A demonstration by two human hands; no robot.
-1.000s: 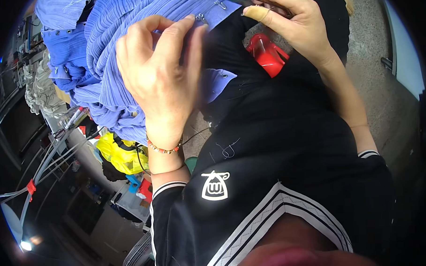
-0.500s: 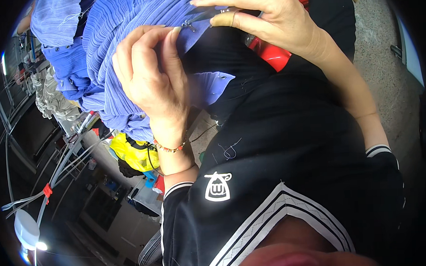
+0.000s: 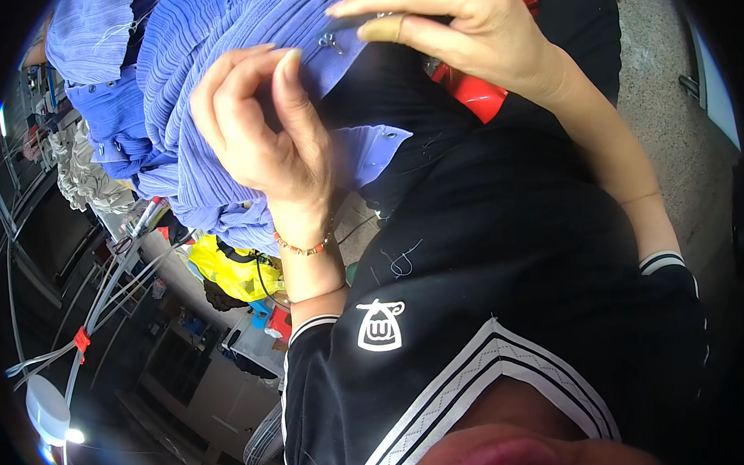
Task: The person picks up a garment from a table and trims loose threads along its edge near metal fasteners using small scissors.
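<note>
A ribbed blue-violet garment (image 3: 217, 33) lies across the upper left and over my lap. On its flap sits a small silvery metal fastener (image 3: 329, 42). My left hand (image 3: 270, 138) rests over the cloth beside this fastener, fingers curled and thumb close to the index finger; whatever lies between the tips is hidden. My right hand (image 3: 472, 36), with a tan cover on one finger, grips dark thread snips (image 3: 350, 23), mostly hidden by the fingers, just above the fastener. A lower corner of the garment with an eyelet (image 3: 389, 135) hangs below my left wrist.
More blue pieces (image 3: 113, 106) and pale grey cloth (image 3: 83, 173) lie at left. A yellow bag (image 3: 238, 266) is below them. Red shiny material (image 3: 474, 94) shows under my right hand. Bundled cables (image 3: 96, 316) and a lamp (image 3: 49, 408) stand at lower left.
My left fingertips have drawn slightly left, away from the fastener, which is now more exposed. My right hand has shifted a little left with the snips.
</note>
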